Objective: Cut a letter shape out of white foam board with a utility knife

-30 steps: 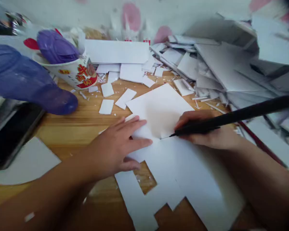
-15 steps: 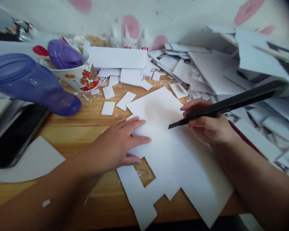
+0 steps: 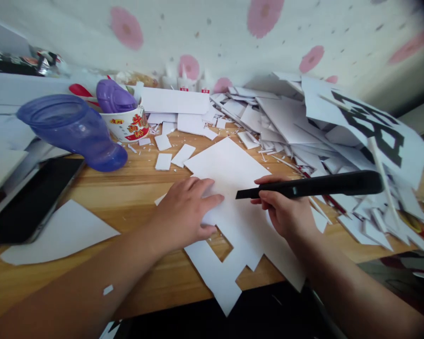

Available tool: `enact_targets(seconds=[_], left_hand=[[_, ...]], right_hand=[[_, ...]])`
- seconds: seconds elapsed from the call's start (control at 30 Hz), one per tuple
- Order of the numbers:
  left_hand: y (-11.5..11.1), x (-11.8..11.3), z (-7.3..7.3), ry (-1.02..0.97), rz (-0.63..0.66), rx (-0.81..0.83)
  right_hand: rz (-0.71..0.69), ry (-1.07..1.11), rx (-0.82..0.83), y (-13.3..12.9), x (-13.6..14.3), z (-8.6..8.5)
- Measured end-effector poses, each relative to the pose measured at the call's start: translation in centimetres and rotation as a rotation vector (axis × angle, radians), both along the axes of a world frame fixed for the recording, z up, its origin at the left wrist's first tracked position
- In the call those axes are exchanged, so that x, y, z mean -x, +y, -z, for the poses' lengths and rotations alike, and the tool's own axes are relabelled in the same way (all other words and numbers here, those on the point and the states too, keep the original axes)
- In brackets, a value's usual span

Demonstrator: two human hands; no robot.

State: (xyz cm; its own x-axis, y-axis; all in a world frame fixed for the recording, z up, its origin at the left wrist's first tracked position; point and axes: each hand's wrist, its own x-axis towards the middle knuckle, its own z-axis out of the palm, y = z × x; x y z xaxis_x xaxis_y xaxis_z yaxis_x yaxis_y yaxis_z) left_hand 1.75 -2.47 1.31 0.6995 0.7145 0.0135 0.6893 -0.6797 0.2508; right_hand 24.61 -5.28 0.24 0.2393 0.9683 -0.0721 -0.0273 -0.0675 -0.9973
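Observation:
A large white sheet point(image 3: 229, 169) with notches cut out of its near edge lies on the wooden table point(image 3: 127, 188). My left hand point(image 3: 187, 212) presses flat on the sheet's left part, fingers spread. My right hand point(image 3: 286, 212) grips a long black utility knife point(image 3: 311, 186), held level a little above the sheet, its blade tip pointing left toward my left fingers. The blade is off the paper.
A heap of white card pieces point(image 3: 304, 127) fills the right side, one with black lettering point(image 3: 371, 125). A purple bottle point(image 3: 70, 129) lies on its side at left beside a printed paper cup point(image 3: 129, 125). A dark flat device point(image 3: 31, 197) and a white curved offcut point(image 3: 60, 233) lie at near left. Small scraps point(image 3: 162, 160) are scattered.
My right hand has lifted the knife off the sheet and drawn it up and back to level. My left hand stays pressed on the sheet. The view has tilted up.

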Motion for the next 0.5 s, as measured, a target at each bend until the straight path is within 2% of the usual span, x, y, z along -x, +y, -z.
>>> enact_targets(seconds=[0.1,0.27,0.5], left_hand=[[0.1,0.1,0.1,0.002,0.013,-0.02],[0.1,0.2,0.1,0.018,0.028,-0.015],[0.2,0.1,0.0,0.016,0.023,0.01]], right_hand=[[-0.025,-0.218,-0.047,-0.6,0.4,0.7],[-0.042,-0.6,-0.224,-1.3,0.7,1.0],[-0.06,-0.705,-0.213,-1.5,1.4,0.9]])
